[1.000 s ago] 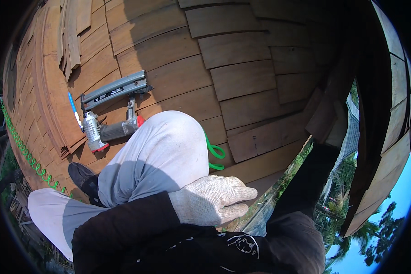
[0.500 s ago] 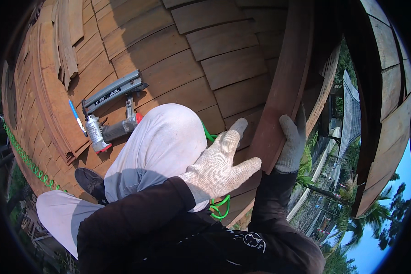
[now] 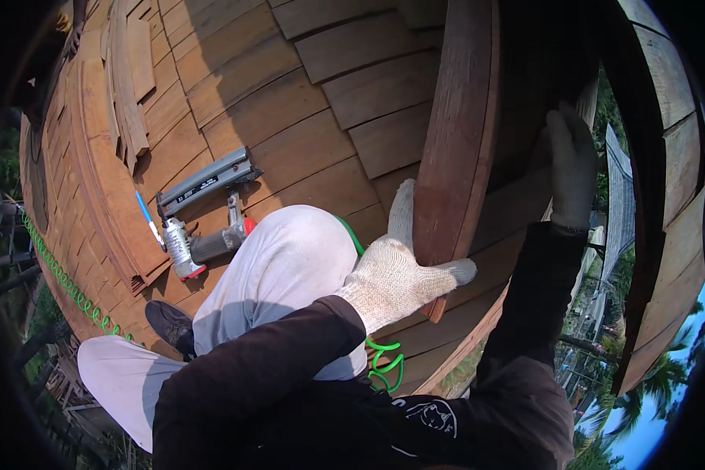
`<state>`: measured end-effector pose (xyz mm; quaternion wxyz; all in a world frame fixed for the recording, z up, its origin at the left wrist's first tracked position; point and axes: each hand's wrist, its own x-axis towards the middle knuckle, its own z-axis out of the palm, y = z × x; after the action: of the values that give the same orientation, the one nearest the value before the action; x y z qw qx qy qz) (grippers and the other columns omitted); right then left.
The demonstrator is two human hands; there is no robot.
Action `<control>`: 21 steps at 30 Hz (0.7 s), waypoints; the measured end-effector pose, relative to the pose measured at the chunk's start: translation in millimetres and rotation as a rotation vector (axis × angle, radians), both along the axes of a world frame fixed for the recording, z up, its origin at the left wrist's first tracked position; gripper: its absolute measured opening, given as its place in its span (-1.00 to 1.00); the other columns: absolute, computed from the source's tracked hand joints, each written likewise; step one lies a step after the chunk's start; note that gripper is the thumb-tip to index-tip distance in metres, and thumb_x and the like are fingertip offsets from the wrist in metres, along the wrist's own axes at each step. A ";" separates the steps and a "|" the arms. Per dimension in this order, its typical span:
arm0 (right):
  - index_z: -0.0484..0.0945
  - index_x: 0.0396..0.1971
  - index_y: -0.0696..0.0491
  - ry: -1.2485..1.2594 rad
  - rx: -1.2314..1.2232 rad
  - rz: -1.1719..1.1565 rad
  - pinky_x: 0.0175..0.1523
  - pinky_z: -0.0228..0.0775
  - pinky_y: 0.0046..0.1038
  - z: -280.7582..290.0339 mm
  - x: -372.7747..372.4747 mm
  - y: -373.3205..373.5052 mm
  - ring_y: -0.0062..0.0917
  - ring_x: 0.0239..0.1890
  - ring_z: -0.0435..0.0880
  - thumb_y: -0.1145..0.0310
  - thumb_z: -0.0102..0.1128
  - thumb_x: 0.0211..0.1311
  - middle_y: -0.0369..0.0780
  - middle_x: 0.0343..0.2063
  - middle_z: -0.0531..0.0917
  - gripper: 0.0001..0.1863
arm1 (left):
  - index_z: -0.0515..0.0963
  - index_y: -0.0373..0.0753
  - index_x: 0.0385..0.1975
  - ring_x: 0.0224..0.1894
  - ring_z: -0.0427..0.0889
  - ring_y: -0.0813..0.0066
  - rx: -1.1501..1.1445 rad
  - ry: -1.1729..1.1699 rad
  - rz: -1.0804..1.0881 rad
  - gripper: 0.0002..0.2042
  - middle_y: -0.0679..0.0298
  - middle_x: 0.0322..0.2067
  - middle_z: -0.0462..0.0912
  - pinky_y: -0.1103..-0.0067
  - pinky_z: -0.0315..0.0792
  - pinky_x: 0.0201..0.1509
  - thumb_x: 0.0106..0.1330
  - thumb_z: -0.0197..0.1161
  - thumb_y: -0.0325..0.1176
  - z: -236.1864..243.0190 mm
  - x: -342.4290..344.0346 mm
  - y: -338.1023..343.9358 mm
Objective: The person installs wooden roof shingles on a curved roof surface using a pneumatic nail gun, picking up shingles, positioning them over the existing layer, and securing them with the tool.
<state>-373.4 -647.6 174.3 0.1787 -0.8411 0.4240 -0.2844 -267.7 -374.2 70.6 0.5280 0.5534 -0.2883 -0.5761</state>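
Observation:
My left hand (image 3: 399,274), in a pale knit glove, holds the lower end of a long reddish-brown wooden board (image 3: 458,133). The thumb lies across the board's face and the index finger runs along its left edge; the other fingers are hidden. The board stretches away from me over the wooden shingles (image 3: 282,133). My right hand (image 3: 569,168), gloved too, is off the board and in shadow by the roof's right edge. Its fingers look extended, with nothing visible in them. Left of my bent knee lies a grey and silver nail gun (image 3: 207,207).
A blue and white pen (image 3: 149,219) lies beside the nail gun. Loose wood strips (image 3: 124,86) and a stacked border of boards (image 3: 106,188) are at left. A green coiled hose (image 3: 70,291) trails there. At right, the roof drops off beneath an overhanging shingled edge (image 3: 665,243).
My right hand has let go of the board and moved right and away from me. The board has shifted left, its end now against my left hand.

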 end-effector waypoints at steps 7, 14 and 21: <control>0.35 0.54 -0.14 0.303 -0.791 -0.160 0.49 0.36 -0.13 22.0 51.3 -250.7 -0.07 0.48 0.46 -0.16 0.33 0.32 -0.02 0.43 0.52 -0.15 | -0.40 -0.34 0.64 0.36 0.57 -0.18 0.048 0.076 -0.112 0.35 -0.37 0.34 0.46 0.39 0.43 0.47 0.18 0.54 0.15 3.1 10.4 -6.0; 0.55 0.35 -0.03 0.416 -0.682 -0.342 0.36 0.50 -0.06 6.1 63.4 -350.0 -0.09 0.27 0.66 -0.14 0.25 0.41 -0.03 0.25 0.67 -0.34 | -0.39 -0.29 0.65 0.42 0.52 -0.13 0.098 0.156 -0.120 0.36 -0.33 0.39 0.42 0.37 0.38 0.50 0.14 0.58 0.14 1.5 9.4 -6.4; 0.67 0.20 -0.05 0.437 -0.835 -0.542 0.28 0.56 -0.06 -12.0 68.7 -347.8 -0.10 0.24 0.69 0.04 -0.05 0.49 -0.03 0.19 0.70 -0.50 | -0.34 -0.31 0.64 0.45 0.46 -0.10 0.122 0.208 -0.102 0.37 -0.25 0.44 0.33 0.33 0.35 0.53 0.09 0.64 0.08 2.5 13.9 -12.1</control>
<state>-304.7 -995.5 162.3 -0.3426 -0.7407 0.5038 -0.2832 -253.7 -386.3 73.0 0.4904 0.5063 -0.2243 -0.6729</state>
